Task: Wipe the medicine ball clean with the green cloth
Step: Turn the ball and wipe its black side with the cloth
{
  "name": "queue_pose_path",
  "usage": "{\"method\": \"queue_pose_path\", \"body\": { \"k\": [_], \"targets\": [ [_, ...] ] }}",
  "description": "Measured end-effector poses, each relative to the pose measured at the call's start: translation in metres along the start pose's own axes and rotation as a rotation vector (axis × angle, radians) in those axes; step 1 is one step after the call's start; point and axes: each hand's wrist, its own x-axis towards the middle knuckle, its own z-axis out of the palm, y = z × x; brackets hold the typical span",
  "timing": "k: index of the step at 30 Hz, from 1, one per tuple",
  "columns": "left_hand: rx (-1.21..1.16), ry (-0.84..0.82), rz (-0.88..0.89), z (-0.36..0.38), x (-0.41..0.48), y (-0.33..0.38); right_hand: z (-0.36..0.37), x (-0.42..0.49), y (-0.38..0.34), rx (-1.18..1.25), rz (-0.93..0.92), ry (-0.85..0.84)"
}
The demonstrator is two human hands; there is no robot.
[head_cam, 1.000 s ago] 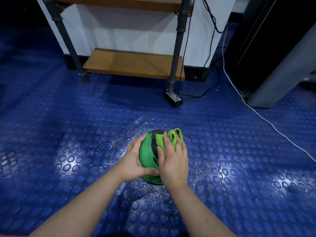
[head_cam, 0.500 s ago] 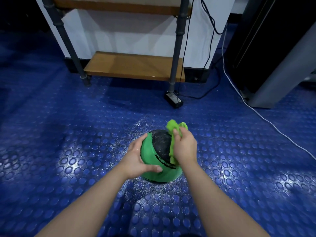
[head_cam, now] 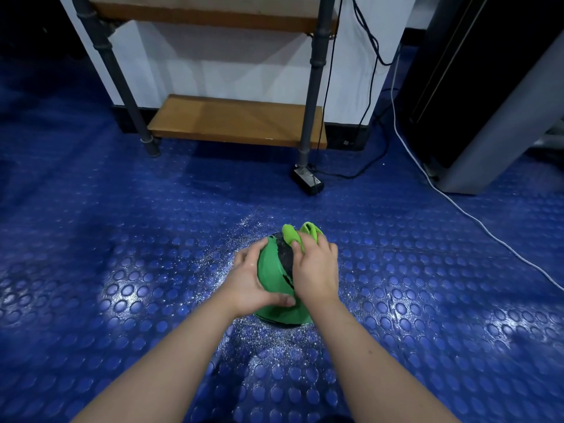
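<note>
Head camera looks down on the medicine ball [head_cam: 273,285], green with a black panel, which stands on the blue studded floor [head_cam: 122,239] between both hands. The left hand [head_cam: 248,282] grasps the left side of the ball: its fingers curve round the far left part and the thumb lies across the near face. The right hand [head_cam: 316,270] lies on the upper right part of the ball and presses the green cloth [head_cam: 293,235] against it with bent fingers. Two folds of the cloth stick out beyond the fingertips, at the far top of the ball. Most of the black panel shows in the gap between the two hands.

White specks [head_cam: 244,230] lie on the floor all around the ball, thickest on its far left and its near side. To the left and to the right of the ball the floor is open. Farther behind the ball stands a shelf rack [head_cam: 235,122] with wooden boards and grey posts, well apart from it. A small black box [head_cam: 306,181] sits at the foot of the rack's right post, between rack and ball. A white cable [head_cam: 457,206] runs over the floor far to the right of the ball, beside a grey cabinet [head_cam: 488,132].
</note>
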Motion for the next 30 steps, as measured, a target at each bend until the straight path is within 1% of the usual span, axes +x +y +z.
{"method": "queue_pose_path", "body": {
  "k": [4,8,9,11,12,13,14,17,18,19,20,22,26,30],
  "targets": [
    [0.007,0.0,0.0,0.001,-0.003,0.001,-0.004,0.008,0.003,0.023,0.029,0.033],
    [0.005,-0.008,0.001,0.0,-0.005,0.003,-0.011,0.02,0.002,0.117,0.159,0.009],
    [0.006,-0.013,-0.006,0.0,-0.005,0.003,-0.012,0.024,0.006,0.195,0.208,-0.001],
    [0.007,-0.024,-0.027,-0.001,-0.004,0.004,-0.021,0.029,0.015,0.468,0.313,-0.018],
    [0.009,-0.03,-0.041,-0.001,-0.003,0.004,-0.025,0.027,0.021,0.578,0.326,0.003],
    [0.014,-0.033,-0.054,-0.002,-0.002,0.005,-0.027,0.024,0.025,0.611,0.29,0.041],
    [0.019,-0.032,-0.061,-0.002,-0.001,0.006,-0.028,0.017,0.028,0.56,0.213,0.066],
    [0.044,-0.038,-0.065,-0.002,0.004,0.009,-0.014,-0.015,0.028,0.277,-0.14,-0.008],
    [0.049,-0.045,-0.064,-0.001,0.005,0.009,-0.007,-0.023,0.031,0.209,-0.23,-0.024],
    [0.05,-0.053,-0.061,-0.001,0.006,0.008,-0.001,-0.029,0.035,0.178,-0.276,-0.021],
    [0.053,-0.057,-0.052,0.0,0.006,0.007,0.002,-0.032,0.039,0.178,-0.279,-0.009],
    [0.058,-0.054,-0.038,0.0,0.006,0.005,0.002,-0.035,0.044,0.244,-0.21,0.008],
    [0.028,-0.042,-0.042,-0.001,0.008,0.001,-0.001,-0.036,0.039,0.415,-0.005,0.065],
    [0.033,-0.027,-0.038,0.0,0.007,-0.001,-0.001,-0.032,0.034,0.446,0.131,0.152]
  ]
}}
